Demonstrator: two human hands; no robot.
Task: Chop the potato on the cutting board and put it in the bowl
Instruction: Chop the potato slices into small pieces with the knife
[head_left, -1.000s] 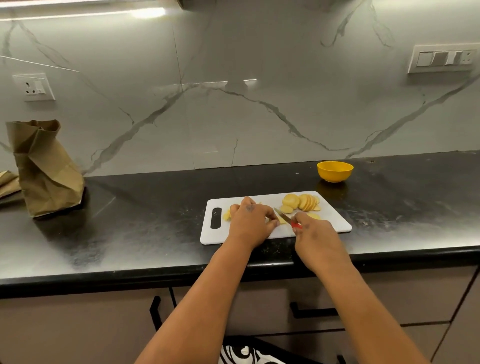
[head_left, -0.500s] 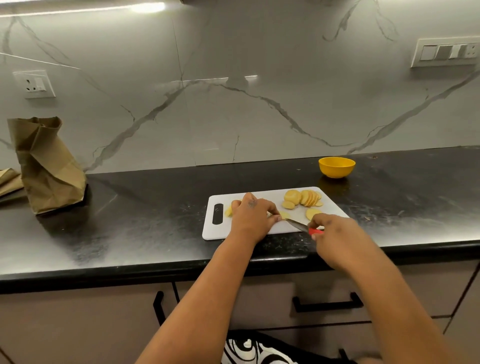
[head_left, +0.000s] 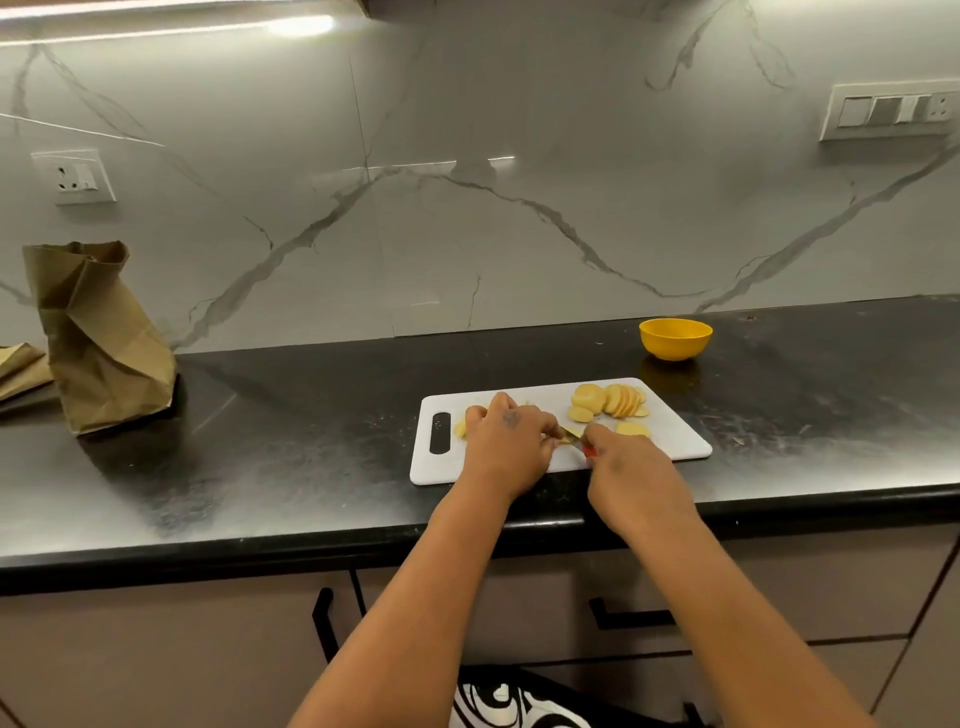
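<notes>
**Potato slicing on white cutting board**

Head view: a potato piece (head_left: 461, 429) is pinned on the cutting board (head_left: 670, 441) by the left hand (head_left: 506, 441), fingers curled over it. A red-handled knife (head_left: 577, 439) is gripped by the right hand (head_left: 626, 470). Cut slices (head_left: 610, 401) are fanned at the board's far right. A yellow bowl (head_left: 675, 339) is set beyond that corner.

On the cutting board (head_left: 675, 441), the left hand (head_left: 506, 441) holds potato while the right hand (head_left: 623, 467) grips a knife (head_left: 574, 435).
</notes>
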